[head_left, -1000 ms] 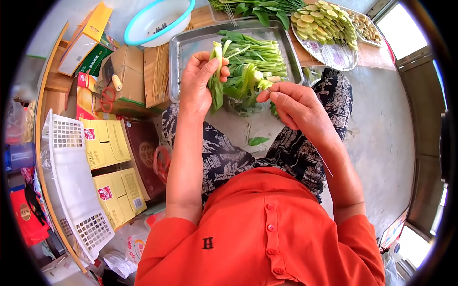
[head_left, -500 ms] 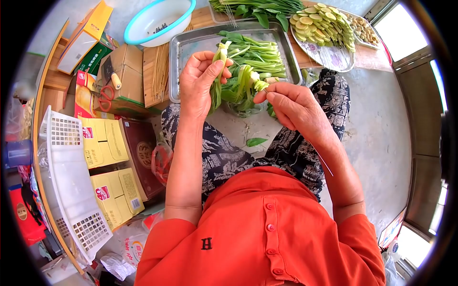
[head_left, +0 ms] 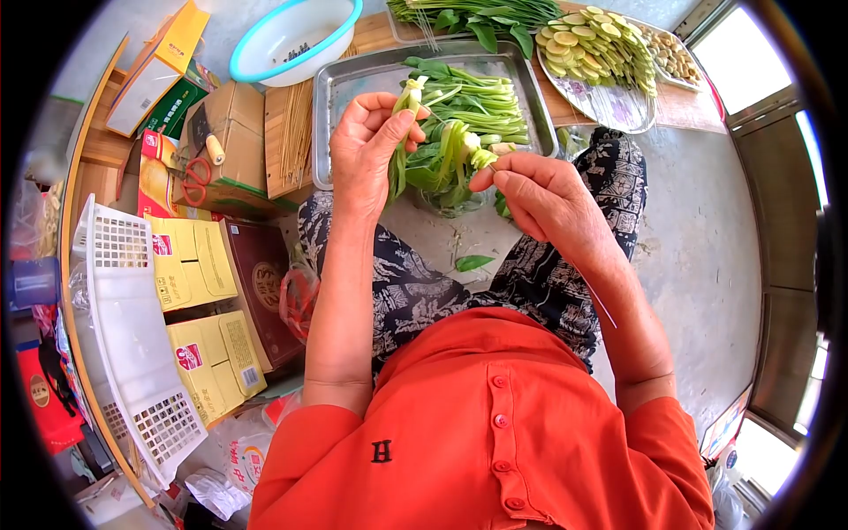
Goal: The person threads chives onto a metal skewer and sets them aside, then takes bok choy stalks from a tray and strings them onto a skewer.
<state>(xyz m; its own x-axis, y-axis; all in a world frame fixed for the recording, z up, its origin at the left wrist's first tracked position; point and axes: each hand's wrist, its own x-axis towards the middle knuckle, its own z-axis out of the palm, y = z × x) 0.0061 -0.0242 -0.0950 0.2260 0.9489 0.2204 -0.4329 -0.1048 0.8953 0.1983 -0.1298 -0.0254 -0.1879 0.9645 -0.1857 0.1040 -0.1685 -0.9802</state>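
My left hand (head_left: 369, 150) is closed around a leafy green vegetable (head_left: 408, 108), its pale stem end pointing up between thumb and fingers and its leaves hanging below. To the right, my right hand (head_left: 552, 199) pinches a thin skewer (head_left: 601, 302), whose free end sticks out below the wrist. Pale green stems and leaves (head_left: 482, 157) are bunched at the fingertips of that hand, seemingly threaded on the skewer. Just beyond both hands, a metal tray (head_left: 323, 119) holds a pile of similar greens (head_left: 495, 102).
Behind the tray are a blue-rimmed white basin (head_left: 256, 66), skewered greens (head_left: 512, 13) and a plate with sliced vegetable skewers (head_left: 587, 44). On the left are bundled wooden skewers (head_left: 297, 132), red-handled scissors (head_left: 196, 181), a knife (head_left: 208, 137), boxes (head_left: 199, 265) and a white plastic basket (head_left: 132, 327).
My left hand has shifted very slightly left with the green vegetable. My right hand and the skewer look almost still.
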